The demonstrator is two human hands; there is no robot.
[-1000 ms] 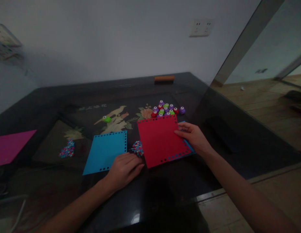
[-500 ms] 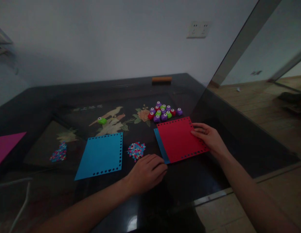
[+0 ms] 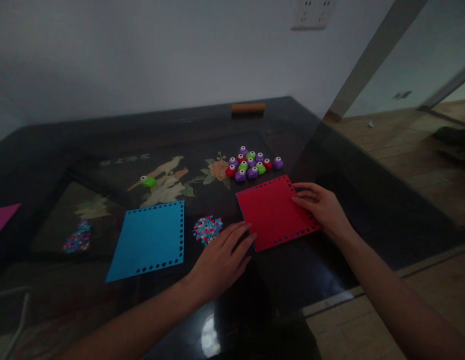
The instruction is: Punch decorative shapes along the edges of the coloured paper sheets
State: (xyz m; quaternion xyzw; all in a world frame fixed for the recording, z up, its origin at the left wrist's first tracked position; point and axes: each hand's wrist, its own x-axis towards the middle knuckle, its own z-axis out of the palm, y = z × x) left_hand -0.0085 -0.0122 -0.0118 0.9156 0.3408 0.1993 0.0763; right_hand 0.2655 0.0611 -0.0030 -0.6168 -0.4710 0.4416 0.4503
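Observation:
A red paper sheet [image 3: 277, 215] with small shapes punched along its edges lies on the dark table, covering almost all of a blue sheet under it. My right hand [image 3: 324, 210] grips its right edge between the fingers. At its left edge, my left hand [image 3: 224, 257] rests with fingers stretched and slightly apart, the tips touching the paper. Left of that hand is a pile of punched confetti [image 3: 207, 229]. A blue paper sheet [image 3: 151, 242] with punched borders lies farther left. Behind the red sheet, purple, green and red craft punches [image 3: 251, 164] stand grouped.
One green punch [image 3: 148, 181] stands apart on the table's bird pattern. A second confetti pile [image 3: 79, 237] lies at left, near a pink sheet [image 3: 3, 217]. A brown roll [image 3: 248, 108] lies by the wall. The table's right edge [image 3: 401, 185] borders the floor.
The red sheet has shifted left to line up over the blue one, which now hardly shows. My left hand's fingers have uncurled onto its left edge. The view has tilted down slightly.

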